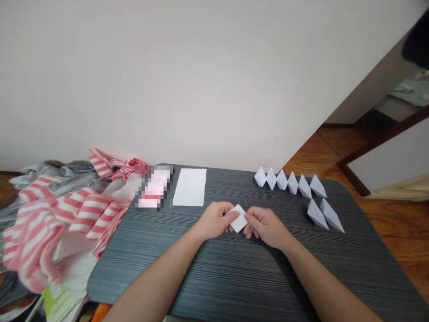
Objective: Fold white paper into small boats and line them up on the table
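Both of my hands pinch a small folded piece of white paper (238, 222), held as a diamond above the dark table. My left hand (216, 220) grips its left corner, the thumb lying across the upper face. On the opposite corner, the thumb and fingers of my right hand (267, 226) are closed. The fingertips beneath the paper are partly hidden. Beyond my right hand stand several folded white paper boats (292, 183) in a row, with two more paper boats (317, 213) in front of the row's right end. White paper sheets (190, 187) lie flat at the back left.
The dark wood-grain table (221, 277) has rounded corners and touches a pale wall (201, 80). A blurred-out pink and white item (154, 188) lies at its left back. Red-and-white striped cloth (80, 210) and plastic bags are heaped to the left. Wooden floor (311, 145) shows at right.
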Action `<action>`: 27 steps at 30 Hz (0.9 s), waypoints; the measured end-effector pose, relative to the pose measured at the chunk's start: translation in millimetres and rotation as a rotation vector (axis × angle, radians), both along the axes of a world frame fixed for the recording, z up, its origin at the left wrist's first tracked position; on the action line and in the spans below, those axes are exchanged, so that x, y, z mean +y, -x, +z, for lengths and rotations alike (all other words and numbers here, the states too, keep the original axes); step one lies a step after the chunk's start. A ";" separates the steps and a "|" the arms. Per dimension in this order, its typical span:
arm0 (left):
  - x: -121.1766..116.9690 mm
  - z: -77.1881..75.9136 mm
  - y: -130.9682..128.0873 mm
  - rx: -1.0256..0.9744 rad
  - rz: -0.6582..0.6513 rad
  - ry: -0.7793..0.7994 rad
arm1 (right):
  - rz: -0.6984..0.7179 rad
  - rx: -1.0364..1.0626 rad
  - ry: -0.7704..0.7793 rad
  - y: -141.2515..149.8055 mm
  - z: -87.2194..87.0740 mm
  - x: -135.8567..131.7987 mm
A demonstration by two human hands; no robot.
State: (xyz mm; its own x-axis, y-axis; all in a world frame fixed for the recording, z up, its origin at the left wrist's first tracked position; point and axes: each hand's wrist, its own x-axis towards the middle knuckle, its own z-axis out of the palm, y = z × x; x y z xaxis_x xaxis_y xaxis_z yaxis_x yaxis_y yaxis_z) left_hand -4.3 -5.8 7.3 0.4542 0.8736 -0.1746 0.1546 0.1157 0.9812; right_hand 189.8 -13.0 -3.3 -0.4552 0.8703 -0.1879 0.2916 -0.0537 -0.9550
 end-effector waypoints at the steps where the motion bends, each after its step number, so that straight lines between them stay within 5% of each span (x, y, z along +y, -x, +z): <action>1: 0.2 -0.1 -0.3 -0.011 -0.001 0.010 | -0.003 0.004 -0.001 -0.1 1.0 0.1; 12: 5.6 -7.9 0.8 -0.139 0.028 0.097 | -0.093 0.141 -0.035 -5.7 -1.3 1.3; 16: 4.9 -9.2 0.9 -0.132 0.036 0.079 | -0.169 0.123 -0.263 -7.9 -1.9 4.0; 20: 3.0 -7.9 0.3 -0.096 0.006 0.053 | -0.042 0.022 -0.528 -7.9 3.5 6.6; 27: 0.6 -1.9 -0.9 -0.030 -0.045 -0.036 | -0.037 0.025 -0.552 -6.0 4.4 6.9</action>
